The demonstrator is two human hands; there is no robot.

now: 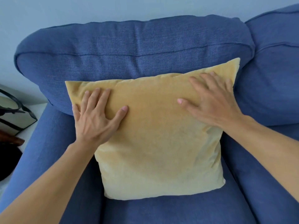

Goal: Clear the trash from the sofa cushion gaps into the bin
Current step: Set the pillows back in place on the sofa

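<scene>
A yellow throw pillow [155,139] leans against the back cushion [129,50] of a blue sofa, its lower edge on the seat cushion [161,210]. My left hand [95,117] lies flat on the pillow's upper left part, fingers spread. My right hand [212,101] lies flat on its upper right part, fingers spread toward the top corner. Neither hand grips anything. No trash and no bin are visible; the pillow covers the gap between seat and back.
The sofa's left armrest [40,143] runs along the left. A second back cushion [275,62] sits to the right. Beside the sofa on the left stand a cream bag with black trim [14,117] and a dark object [8,162] on the floor.
</scene>
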